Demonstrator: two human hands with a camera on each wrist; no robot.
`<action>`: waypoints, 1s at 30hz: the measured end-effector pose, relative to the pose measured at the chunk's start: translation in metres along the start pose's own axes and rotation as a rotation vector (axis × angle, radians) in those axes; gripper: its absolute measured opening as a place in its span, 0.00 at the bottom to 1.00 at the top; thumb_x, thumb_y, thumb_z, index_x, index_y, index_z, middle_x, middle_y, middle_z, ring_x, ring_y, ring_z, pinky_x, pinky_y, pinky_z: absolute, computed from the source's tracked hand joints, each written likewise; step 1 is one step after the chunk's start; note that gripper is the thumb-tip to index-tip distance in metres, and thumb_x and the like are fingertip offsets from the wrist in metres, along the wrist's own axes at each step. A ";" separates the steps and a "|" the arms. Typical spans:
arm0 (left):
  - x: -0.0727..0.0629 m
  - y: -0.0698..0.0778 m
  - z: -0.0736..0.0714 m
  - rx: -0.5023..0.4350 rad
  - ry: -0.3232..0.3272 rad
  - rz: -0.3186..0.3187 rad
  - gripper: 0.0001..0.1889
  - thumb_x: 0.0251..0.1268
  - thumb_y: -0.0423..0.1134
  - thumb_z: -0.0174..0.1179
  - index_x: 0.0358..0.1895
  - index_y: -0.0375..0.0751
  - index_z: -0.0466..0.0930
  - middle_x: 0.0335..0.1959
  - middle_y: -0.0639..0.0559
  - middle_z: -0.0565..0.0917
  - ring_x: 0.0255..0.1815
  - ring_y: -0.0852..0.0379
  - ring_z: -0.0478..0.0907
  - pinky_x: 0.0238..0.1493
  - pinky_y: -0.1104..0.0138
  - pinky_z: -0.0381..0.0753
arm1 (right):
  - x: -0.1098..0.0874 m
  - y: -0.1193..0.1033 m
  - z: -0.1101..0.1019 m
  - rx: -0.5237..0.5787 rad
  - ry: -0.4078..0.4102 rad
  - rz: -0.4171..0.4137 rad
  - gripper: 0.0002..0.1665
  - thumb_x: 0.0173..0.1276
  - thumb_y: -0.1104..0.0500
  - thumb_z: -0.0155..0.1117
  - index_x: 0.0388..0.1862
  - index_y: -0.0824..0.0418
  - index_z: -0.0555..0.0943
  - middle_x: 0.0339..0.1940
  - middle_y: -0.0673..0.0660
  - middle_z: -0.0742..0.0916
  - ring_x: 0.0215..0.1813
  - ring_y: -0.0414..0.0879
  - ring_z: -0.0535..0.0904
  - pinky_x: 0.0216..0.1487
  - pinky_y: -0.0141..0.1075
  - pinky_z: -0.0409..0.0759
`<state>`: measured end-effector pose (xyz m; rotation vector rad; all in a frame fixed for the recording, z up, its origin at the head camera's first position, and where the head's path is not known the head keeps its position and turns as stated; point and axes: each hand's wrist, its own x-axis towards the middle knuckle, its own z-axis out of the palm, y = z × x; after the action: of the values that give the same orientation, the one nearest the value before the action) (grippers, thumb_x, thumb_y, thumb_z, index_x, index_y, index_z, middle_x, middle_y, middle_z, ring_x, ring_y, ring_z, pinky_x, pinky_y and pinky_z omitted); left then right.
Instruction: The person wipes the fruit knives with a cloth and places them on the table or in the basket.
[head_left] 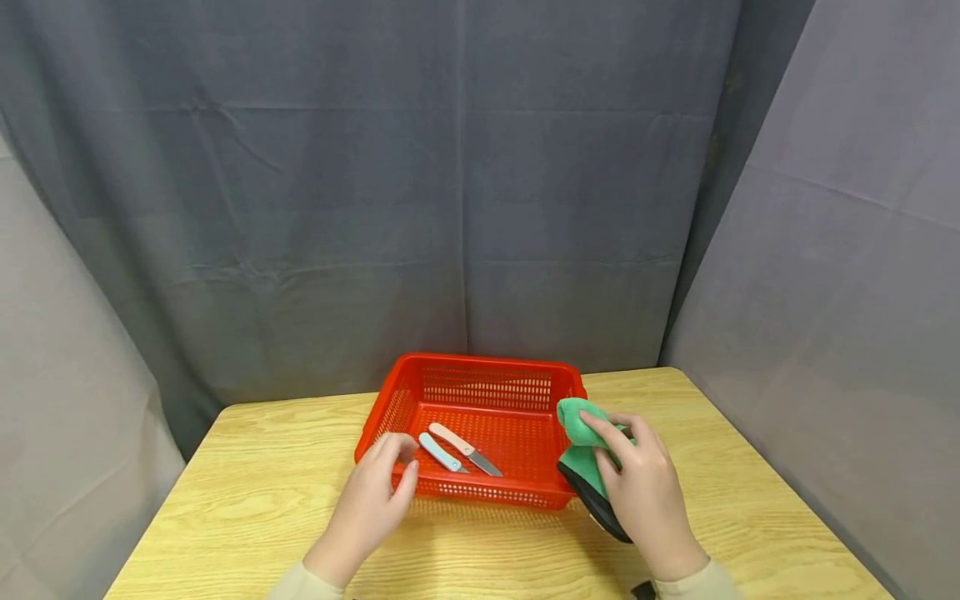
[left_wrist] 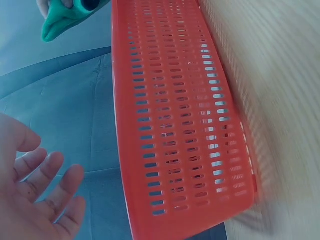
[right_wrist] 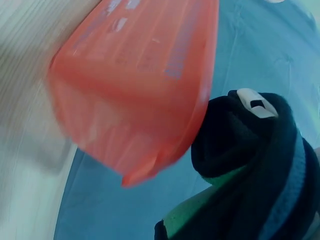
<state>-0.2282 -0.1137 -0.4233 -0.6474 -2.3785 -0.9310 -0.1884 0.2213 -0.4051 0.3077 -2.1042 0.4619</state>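
Note:
My right hand [head_left: 647,496] pinches a green cloth item [head_left: 583,463] with black edging, held at the right rim of a red plastic basket [head_left: 487,362]. In the right wrist view, the black part of this cloth item [right_wrist: 235,150] shows a white tag. My left hand [head_left: 369,504] hovers by the basket's front left corner, fingers loosely bent and holding nothing; the left wrist view shows this hand [left_wrist: 40,192] apart from the basket wall. Inside the basket lie a pink-handled knife [head_left: 452,438] and a light blue-handled knife [head_left: 441,453], side by side, blades toward the front right.
The basket stands on a light wooden table [head_left: 285,467], near its back edge. Behind hangs a dark grey curtain [head_left: 337,208], and paler cloth walls [head_left: 840,250] stand at both sides. A small black object [head_left: 643,591] shows at the right sleeve.

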 end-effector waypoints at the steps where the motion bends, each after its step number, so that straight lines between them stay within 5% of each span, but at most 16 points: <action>1: -0.001 0.000 0.000 0.003 0.013 0.012 0.12 0.65 0.29 0.65 0.47 0.44 0.79 0.40 0.59 0.80 0.43 0.62 0.79 0.45 0.65 0.82 | 0.000 0.004 -0.002 -0.004 0.002 0.000 0.37 0.47 0.78 0.80 0.56 0.53 0.88 0.46 0.63 0.83 0.42 0.56 0.81 0.40 0.49 0.82; 7: -0.010 0.000 -0.006 -0.012 0.019 0.011 0.12 0.64 0.28 0.66 0.47 0.45 0.79 0.39 0.59 0.81 0.40 0.63 0.78 0.38 0.70 0.80 | -0.004 0.030 -0.013 -0.026 -0.018 0.033 0.35 0.49 0.78 0.78 0.56 0.56 0.88 0.45 0.64 0.82 0.41 0.60 0.81 0.41 0.53 0.80; 17: -0.027 0.003 -0.007 0.015 -0.009 0.016 0.12 0.63 0.28 0.67 0.47 0.44 0.80 0.39 0.59 0.81 0.41 0.63 0.79 0.44 0.66 0.82 | -0.022 0.073 -0.017 -0.082 -0.136 0.043 0.36 0.47 0.77 0.80 0.57 0.57 0.87 0.43 0.62 0.82 0.38 0.57 0.80 0.37 0.52 0.81; 30: -0.038 0.007 -0.003 0.011 -0.089 -0.065 0.13 0.65 0.30 0.67 0.44 0.53 0.79 0.38 0.63 0.78 0.40 0.66 0.75 0.45 0.66 0.80 | -0.032 0.099 -0.014 -0.102 -0.293 0.050 0.35 0.48 0.74 0.81 0.58 0.56 0.86 0.42 0.59 0.84 0.38 0.55 0.82 0.38 0.51 0.83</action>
<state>-0.1945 -0.1204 -0.4408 -0.6231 -2.4950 -0.9332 -0.1989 0.3174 -0.4447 0.2773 -2.4163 0.3536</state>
